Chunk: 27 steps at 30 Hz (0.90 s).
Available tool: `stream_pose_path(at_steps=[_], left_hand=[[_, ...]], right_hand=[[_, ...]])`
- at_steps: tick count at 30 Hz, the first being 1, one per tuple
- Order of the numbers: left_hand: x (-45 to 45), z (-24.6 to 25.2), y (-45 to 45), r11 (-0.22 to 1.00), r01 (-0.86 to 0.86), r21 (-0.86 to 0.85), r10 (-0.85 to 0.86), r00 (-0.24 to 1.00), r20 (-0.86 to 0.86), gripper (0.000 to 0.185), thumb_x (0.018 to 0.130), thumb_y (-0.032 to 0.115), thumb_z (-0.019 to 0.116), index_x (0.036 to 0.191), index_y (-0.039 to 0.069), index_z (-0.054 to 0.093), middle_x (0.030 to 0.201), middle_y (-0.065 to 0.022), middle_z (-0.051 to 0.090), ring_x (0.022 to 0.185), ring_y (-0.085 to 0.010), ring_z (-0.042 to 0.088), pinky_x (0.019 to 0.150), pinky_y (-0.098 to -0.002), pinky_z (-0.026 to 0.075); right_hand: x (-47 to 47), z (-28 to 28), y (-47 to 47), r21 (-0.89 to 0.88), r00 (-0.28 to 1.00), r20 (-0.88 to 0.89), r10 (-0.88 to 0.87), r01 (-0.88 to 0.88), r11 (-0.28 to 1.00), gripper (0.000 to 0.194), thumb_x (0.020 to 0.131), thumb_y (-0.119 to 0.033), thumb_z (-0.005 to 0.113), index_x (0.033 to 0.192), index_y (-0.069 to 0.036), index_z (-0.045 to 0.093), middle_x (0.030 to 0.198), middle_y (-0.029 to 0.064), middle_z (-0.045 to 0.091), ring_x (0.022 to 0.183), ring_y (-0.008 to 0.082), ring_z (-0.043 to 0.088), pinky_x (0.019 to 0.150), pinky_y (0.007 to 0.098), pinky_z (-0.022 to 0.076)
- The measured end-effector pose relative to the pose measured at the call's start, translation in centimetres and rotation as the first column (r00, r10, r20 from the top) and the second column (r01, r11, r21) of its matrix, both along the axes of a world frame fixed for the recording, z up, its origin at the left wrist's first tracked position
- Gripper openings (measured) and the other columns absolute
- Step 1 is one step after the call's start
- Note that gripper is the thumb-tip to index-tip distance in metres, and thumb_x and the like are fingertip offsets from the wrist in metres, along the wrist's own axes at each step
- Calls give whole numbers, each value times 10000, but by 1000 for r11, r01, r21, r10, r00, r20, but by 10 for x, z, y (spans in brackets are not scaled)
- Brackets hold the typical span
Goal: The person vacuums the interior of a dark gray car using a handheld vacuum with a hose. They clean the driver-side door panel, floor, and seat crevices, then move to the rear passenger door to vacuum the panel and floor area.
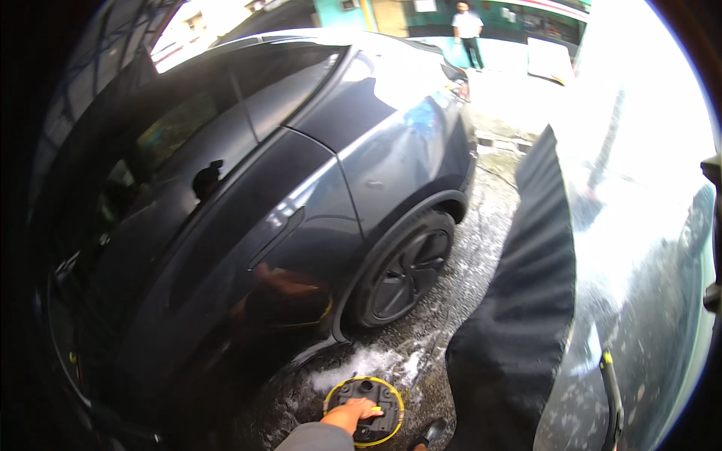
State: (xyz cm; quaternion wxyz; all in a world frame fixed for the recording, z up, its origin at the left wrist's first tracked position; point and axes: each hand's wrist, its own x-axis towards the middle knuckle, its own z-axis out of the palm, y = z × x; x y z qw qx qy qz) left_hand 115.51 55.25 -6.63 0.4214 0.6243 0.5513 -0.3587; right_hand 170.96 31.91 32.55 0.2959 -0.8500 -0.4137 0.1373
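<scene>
My left hand (361, 407), at the end of a grey sleeve, is closed over the middle of a round black unit with a yellow rim (389, 390). It looks like the top of a drum-type machine, seen from above. A small yellow part shows at my fingertips. Foam and water (361, 369) lie on the wet ground just beyond it. A dark, glossy car (316, 237) fills the left and centre, its wheel (412, 270) above the round unit in the picture. My right hand is out of view.
Black fabric (513, 293) stretches along the right of the wheel. A hose or wand with a yellow tip (608, 366) lies farther right, beside a shiny surface. One foot in a black shoe (433, 433) stands near the bottom. A person (467, 31) stands in the background.
</scene>
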Motion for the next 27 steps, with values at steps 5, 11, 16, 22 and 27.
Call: stream_pose_path(at_steps=[5, 11, 16, 22, 27], left_hand=[[94, 0, 83, 990, 131, 57, -135, 988, 71, 692, 937, 730, 482, 1364, 207, 632, 1407, -121, 620, 1325, -327, 565, 1085, -490, 451], [194, -7, 183, 975, 154, 161, -177, 974, 139, 622, 967, 674, 490, 1336, 196, 640, 1349, -120, 662, 1292, -308, 601, 1060, -485, 463], [245, -26, 266, 896, 276, 347, -331, 938, 108, 616, 953, 613, 570, 1374, 164, 548, 1355, -105, 609, 1320, -293, 523, 1085, -512, 371], [239, 4, 313, 936, 54, 348, -179, 924, 338, 713, 853, 396, 720, 1462, 100, 498, 1494, -131, 490, 1435, -291, 410, 1162, -505, 317], [129, 171, 312, 392, -475, 788, -272, 758, 593, 504, 853, 304, 701, 1307, 103, 611, 1421, -120, 534, 1368, -289, 469, 1108, -499, 337]], right_hand=[[66, -11, -18, -213, 964, -263, 33, -92, 973, 682, 950, -75, 657, 1569, -63, 373, 1460, 209, 539, 1144, 242, 593, 1013, 383, 465], [-2, 62, 34, -274, 930, -270, -249, 173, 946, 675, 945, -110, 687, 1539, 2, 389, 1466, 226, 508, 1318, 317, 499, 1087, 428, 409], [-66, 87, 71, -316, 855, -286, -434, 343, 885, 582, 928, -205, 756, 1445, -58, 534, 1251, 201, 678, 1062, 363, 677, 904, 417, 558], [-128, 118, 178, -283, 984, -28, -176, 161, 945, 646, 896, -89, 730, 1476, 28, 473, 1412, 192, 566, 1283, 327, 534, 1100, 400, 404], [-149, 100, 313, -103, 988, -101, -113, 102, 989, 646, 864, -18, 730, 1463, 25, 492, 1424, 192, 567, 1296, 281, 532, 1094, 384, 404]])
